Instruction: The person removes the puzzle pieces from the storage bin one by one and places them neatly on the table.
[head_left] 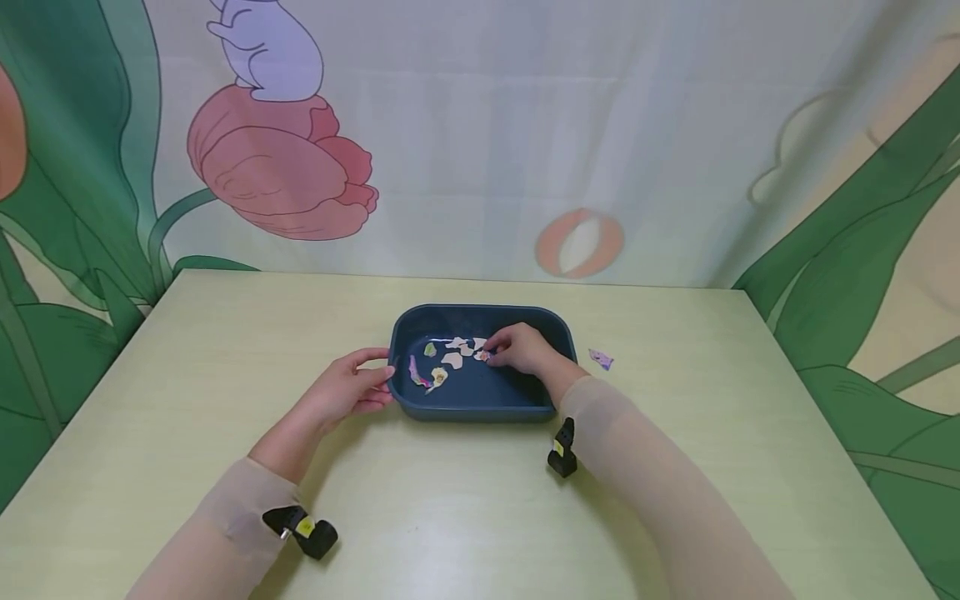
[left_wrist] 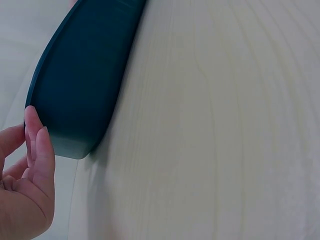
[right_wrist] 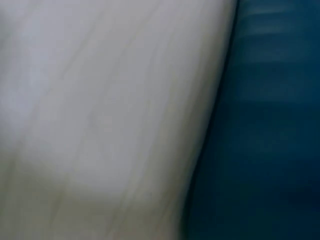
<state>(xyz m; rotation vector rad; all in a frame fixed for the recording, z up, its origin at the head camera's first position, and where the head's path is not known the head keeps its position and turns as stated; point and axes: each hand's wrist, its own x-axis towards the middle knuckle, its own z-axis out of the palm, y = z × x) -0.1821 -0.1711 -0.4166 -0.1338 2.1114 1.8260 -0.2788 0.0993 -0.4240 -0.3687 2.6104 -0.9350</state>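
Observation:
A dark blue rectangular tray (head_left: 480, 414) stands on the table, with its wall (left_wrist: 85, 75) also in the left wrist view. My left hand (head_left: 352, 387) holds its left end, thumb at the rim and fingers along the outside. Reaching over the right side, my right hand (head_left: 522, 350) pinches a small cut-out piece (head_left: 484, 356) among flat pieces in the tray; the fingertips partly hide it. Several white pieces (head_left: 452, 360) lie at the middle. Toward the left are a green piece (head_left: 430, 349), a purple strip (head_left: 416, 372) and a yellowish piece (head_left: 437, 379). The right wrist view shows no hand.
A purple cut-out piece (head_left: 601, 359) lies on the pale wooden table (head_left: 465, 508), right of the tray. Behind the table's far edge hangs a printed curtain (head_left: 465, 150) with plants and a rabbit. Small black cameras (head_left: 318, 539) are strapped to both sleeved wrists.

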